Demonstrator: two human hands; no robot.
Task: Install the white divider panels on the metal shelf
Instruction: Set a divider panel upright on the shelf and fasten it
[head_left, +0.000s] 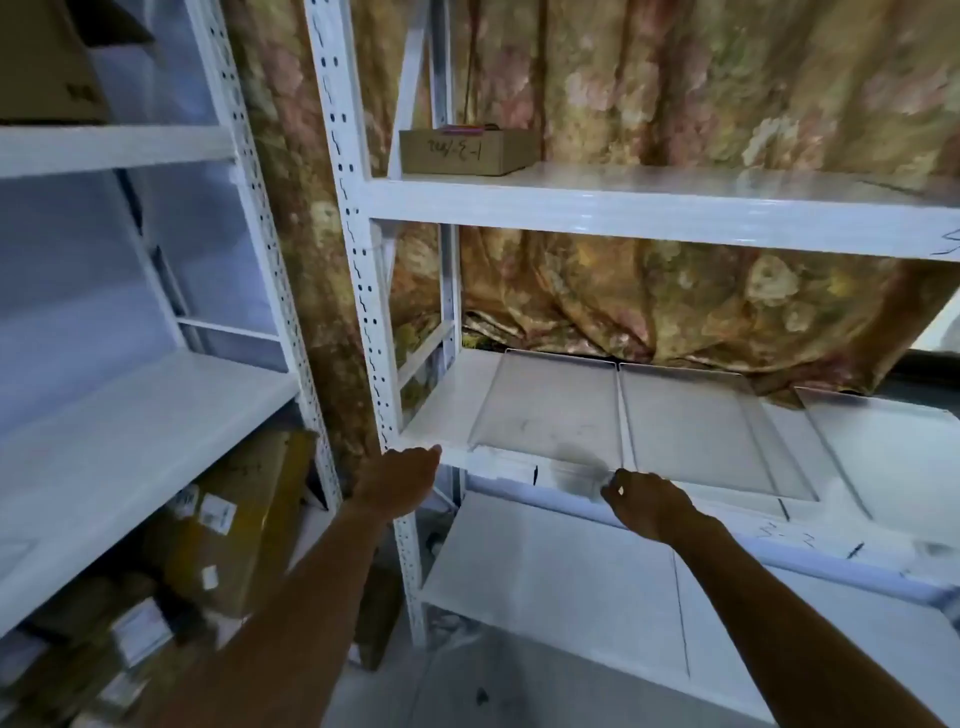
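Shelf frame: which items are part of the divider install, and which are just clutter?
Job: divider panels lying flat on the middle shelf; left hand at the shelf's front edge; right hand at a panel's front edge, grip blurred.
Lying about: cardboard box on the upper shelf; floral curtain behind; packages on the left rack.

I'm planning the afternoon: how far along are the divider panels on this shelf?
Looks done: the middle panel and right panel lie flat on the middle shelf. In hand: the left hand and right hand are at the front edge of the left panel; blur hides the grip. Left: seating that panel; the top shelf shows only a cardboard box.
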